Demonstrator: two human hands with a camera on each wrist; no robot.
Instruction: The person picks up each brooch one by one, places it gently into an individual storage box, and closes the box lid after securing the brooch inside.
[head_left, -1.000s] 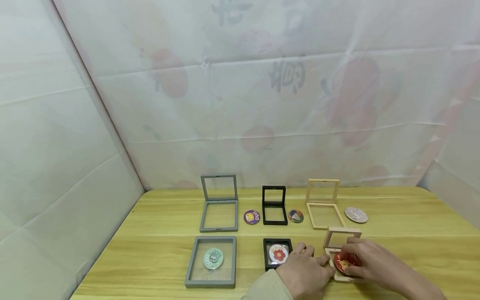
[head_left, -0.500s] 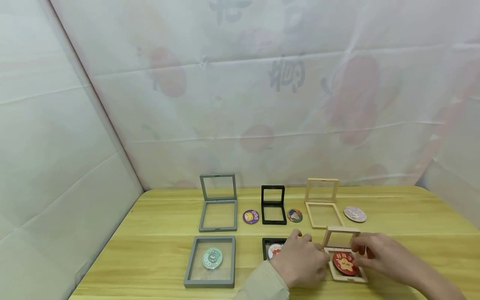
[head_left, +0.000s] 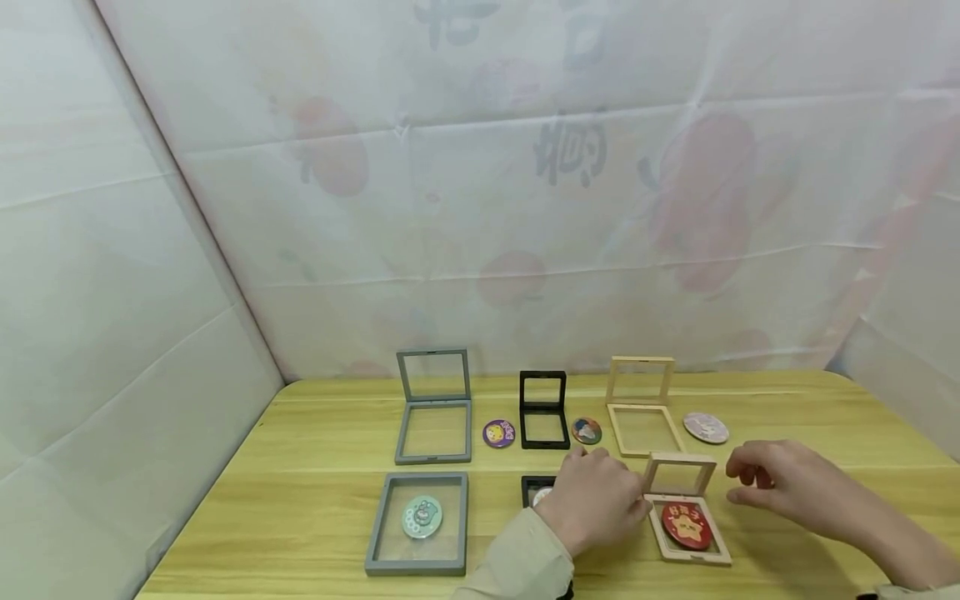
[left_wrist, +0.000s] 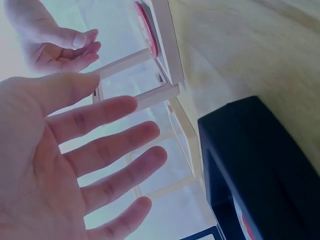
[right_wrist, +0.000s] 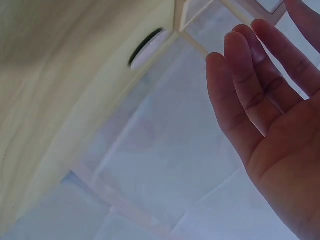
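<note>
A red round badge (head_left: 686, 527) with a star figure lies in the lower half of a small pale beige frame (head_left: 701, 558), whose lid (head_left: 680, 457) stands raised at the back. My left hand (head_left: 596, 504), empty, hovers at the frame's left side and covers much of a black frame (head_left: 529, 492) holding a white badge (head_left: 542, 497). Its fingers are spread in the left wrist view. To the right of the frame, my right hand (head_left: 787, 492) hangs apart from it with relaxed fingers, holding nothing. The right wrist view shows these fingers (right_wrist: 242, 75) loosely bent.
Front left is a grey frame (head_left: 463, 533) with a green badge (head_left: 422, 517). Behind stand opened grey (head_left: 433, 459), black (head_left: 546, 445) and yellowish (head_left: 611, 425) frames, with purple (head_left: 498, 433), dark multicoloured (head_left: 587, 431) and lilac (head_left: 706, 427) badges beside them. White cloth (head_left: 465, 208) walls the table.
My right hand has let go of the red badge and drawn away to the right. My left hand has shifted slightly left and back, hiding more of the black frame.
</note>
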